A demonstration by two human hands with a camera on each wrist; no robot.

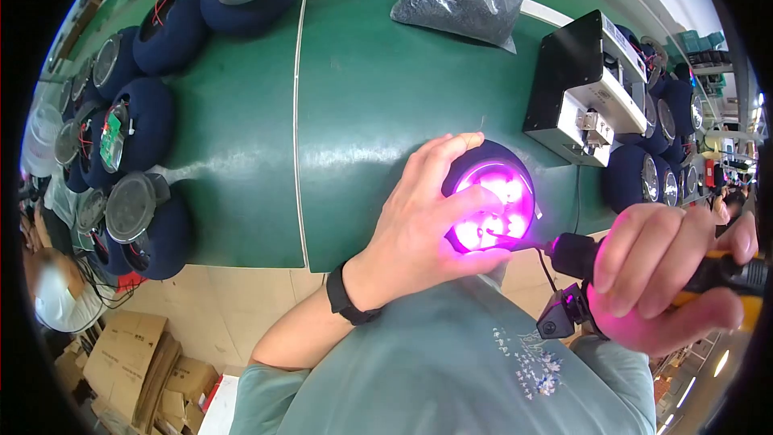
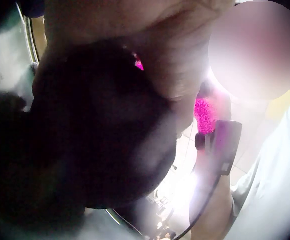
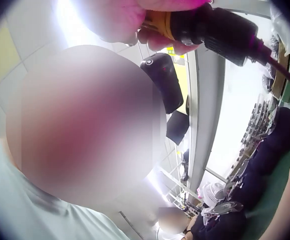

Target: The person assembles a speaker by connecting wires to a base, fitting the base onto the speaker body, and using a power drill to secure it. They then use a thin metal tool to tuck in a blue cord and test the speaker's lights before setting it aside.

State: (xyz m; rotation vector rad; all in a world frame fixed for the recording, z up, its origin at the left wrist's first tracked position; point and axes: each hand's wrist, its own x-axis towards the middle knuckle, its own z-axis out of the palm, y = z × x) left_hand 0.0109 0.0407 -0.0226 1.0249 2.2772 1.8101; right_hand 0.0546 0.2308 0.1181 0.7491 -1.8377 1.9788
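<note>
My left hand (image 1: 419, 209) holds a round dark-blue device (image 1: 515, 163) at the table's near edge, with thumb and fingers around its sides. Its open face glows bright pink, and the glare washes out the detail inside. From the right, my right hand (image 1: 652, 282) grips a black and yellow electric screwdriver (image 1: 573, 256). The screwdriver's thin bit (image 1: 515, 242) reaches over the glowing face; its tip is lost in the glare. In the left wrist view the dark device (image 2: 105, 135) fills the middle. The right wrist view shows the screwdriver body (image 3: 230, 37) in curled fingers.
A black and silver box-shaped machine (image 1: 564, 72) stands right of the device. Behind lies a clear bag of small dark pieces (image 1: 463, 0). Several dark-blue units (image 1: 153, 137), some with green circuit boards, crowd the left; more stand at right.
</note>
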